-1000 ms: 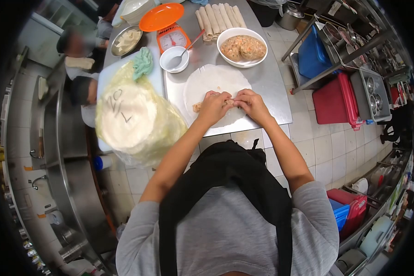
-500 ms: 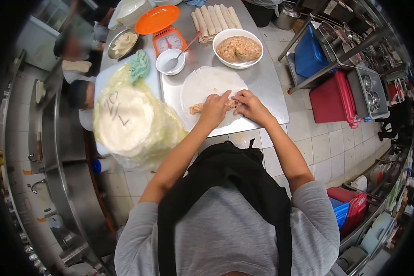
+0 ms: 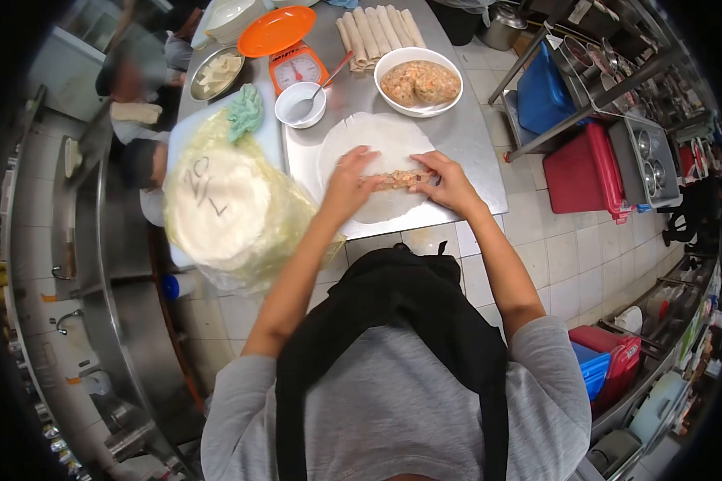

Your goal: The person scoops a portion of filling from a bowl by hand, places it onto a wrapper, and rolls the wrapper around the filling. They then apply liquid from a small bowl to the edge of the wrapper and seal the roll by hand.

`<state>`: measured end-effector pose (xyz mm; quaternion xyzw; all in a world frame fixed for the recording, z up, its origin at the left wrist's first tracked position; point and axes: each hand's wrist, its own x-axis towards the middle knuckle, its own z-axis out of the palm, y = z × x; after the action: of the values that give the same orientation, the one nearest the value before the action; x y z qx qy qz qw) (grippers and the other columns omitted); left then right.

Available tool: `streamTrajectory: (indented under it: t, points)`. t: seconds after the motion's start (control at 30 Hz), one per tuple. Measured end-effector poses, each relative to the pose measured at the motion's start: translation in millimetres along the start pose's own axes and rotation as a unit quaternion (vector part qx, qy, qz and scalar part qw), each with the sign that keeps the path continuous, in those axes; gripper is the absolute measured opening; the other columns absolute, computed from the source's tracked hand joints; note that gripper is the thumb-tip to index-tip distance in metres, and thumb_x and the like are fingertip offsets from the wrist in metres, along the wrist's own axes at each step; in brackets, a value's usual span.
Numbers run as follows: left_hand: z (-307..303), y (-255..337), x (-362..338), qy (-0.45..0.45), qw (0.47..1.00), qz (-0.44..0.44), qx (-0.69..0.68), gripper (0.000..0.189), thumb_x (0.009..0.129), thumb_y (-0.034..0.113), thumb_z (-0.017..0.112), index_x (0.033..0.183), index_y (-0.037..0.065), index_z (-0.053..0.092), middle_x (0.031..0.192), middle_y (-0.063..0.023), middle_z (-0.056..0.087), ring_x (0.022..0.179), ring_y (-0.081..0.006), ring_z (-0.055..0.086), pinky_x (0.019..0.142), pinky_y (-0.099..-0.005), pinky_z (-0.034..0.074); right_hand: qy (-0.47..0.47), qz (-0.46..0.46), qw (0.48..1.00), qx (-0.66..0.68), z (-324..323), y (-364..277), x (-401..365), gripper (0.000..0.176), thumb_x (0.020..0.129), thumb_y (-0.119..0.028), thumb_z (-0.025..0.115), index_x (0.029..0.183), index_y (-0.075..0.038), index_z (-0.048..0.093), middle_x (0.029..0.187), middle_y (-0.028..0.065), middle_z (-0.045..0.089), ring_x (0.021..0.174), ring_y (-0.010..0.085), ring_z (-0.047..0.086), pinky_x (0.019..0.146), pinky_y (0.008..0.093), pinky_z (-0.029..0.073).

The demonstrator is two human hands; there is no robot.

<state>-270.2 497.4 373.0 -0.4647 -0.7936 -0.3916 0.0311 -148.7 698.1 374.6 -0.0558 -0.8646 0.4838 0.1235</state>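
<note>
A round white wrapper sheet (image 3: 373, 135) lies flat near the table's front edge. Across it runs a strip of orange-flecked minced filling (image 3: 399, 179). My left hand (image 3: 349, 181) is at the strip's left end, thumb beside the filling and fingers spread over the wrapper; it is slightly blurred. At the right end, my right hand (image 3: 451, 186) curves around the strip, its thumb and fingers apart. Behind the wrapper stands a white bowl of filling (image 3: 419, 86). To its left is a small white bowl (image 3: 294, 117) with a red-handled spoon (image 3: 329, 80).
Rolled wrappers (image 3: 382, 34) lie at the back beside an orange scale (image 3: 298, 68). On the left, a yellowish plastic bag (image 3: 285, 228) holds a stack of round sheets (image 3: 225, 210). A metal bowl (image 3: 217, 78) of pale pieces sits behind it. Other people stand at the left.
My left hand has moved left along the strip, and my right hand slightly right. The filling now shows as a longer strip between them. The view has shifted slightly.
</note>
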Motion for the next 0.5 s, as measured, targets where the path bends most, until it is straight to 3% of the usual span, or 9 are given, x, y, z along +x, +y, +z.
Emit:
streamTrajectory:
  t: [0.03, 0.07, 0.1, 0.13, 0.5]
  points:
    - [-14, -5, -6, 0.023, 0.998, -0.046, -0.029, 0.047, 0.07, 0.009, 0.076, 0.114, 0.005, 0.061, 0.107, -0.0105, 0.066, 0.103, -0.025, 0.058, 0.091, -0.0377, 0.045, 0.002, 0.001, 1.0, 0.004, 7, -1, 1, 0.029, 0.069, -0.015, 0.076, 0.096, -0.005, 0.07, 0.097, 0.0063, 0.061, 0.085, 0.0234, 0.059, 0.076, 0.0343, 0.047]
    - [-25, -13, -15, 0.019, 0.998, -0.045, -0.028, 0.047, 0.07, 0.009, 0.076, 0.114, 0.005, 0.061, 0.107, -0.0105, 0.066, 0.103, -0.025, 0.058, 0.091, -0.0377, 0.045, 0.018, -0.062, 0.993, -0.099, 17, 0, 3, 0.03, 0.069, -0.019, 0.076, 0.095, -0.006, 0.07, 0.095, 0.0055, 0.06, 0.087, 0.0229, 0.057, 0.079, 0.036, 0.045]
    - [-32, -22, -24, -0.034, 0.994, -0.087, -0.05, 0.054, 0.068, 0.007, 0.076, 0.119, 0.005, 0.058, 0.108, -0.0108, 0.066, 0.104, -0.0251, 0.058, 0.093, -0.0362, 0.044, 0.031, -0.126, 0.971, -0.201, 27, 1, 5, 0.03, 0.068, -0.023, 0.076, 0.093, -0.007, 0.071, 0.094, 0.0047, 0.06, 0.089, 0.0224, 0.055, 0.082, 0.0377, 0.042]
    - [-36, -25, -28, -0.084, 0.985, -0.128, -0.073, 0.062, 0.067, 0.005, 0.077, 0.125, 0.005, 0.054, 0.109, -0.0111, 0.066, 0.105, -0.0251, 0.058, 0.094, -0.0347, 0.044, 0.037, -0.146, 0.968, -0.202, 38, 2, 10, 0.032, 0.066, -0.028, 0.075, 0.092, -0.01, 0.072, 0.09, 0.0024, 0.06, 0.091, 0.0202, 0.052, 0.084, 0.0382, 0.036]
    - [-35, -23, -35, -0.066, 0.976, -0.166, -0.121, 0.061, 0.068, -0.001, 0.074, 0.126, 0.007, 0.055, 0.104, -0.0093, 0.067, 0.099, -0.023, 0.058, 0.089, -0.0318, 0.046, -0.002, -0.175, 0.942, -0.286, 85, -26, 31, 0.023, 0.066, -0.027, 0.073, 0.084, -0.012, 0.072, 0.086, -0.001, 0.061, 0.089, 0.0193, 0.053, 0.083, 0.0419, 0.033]
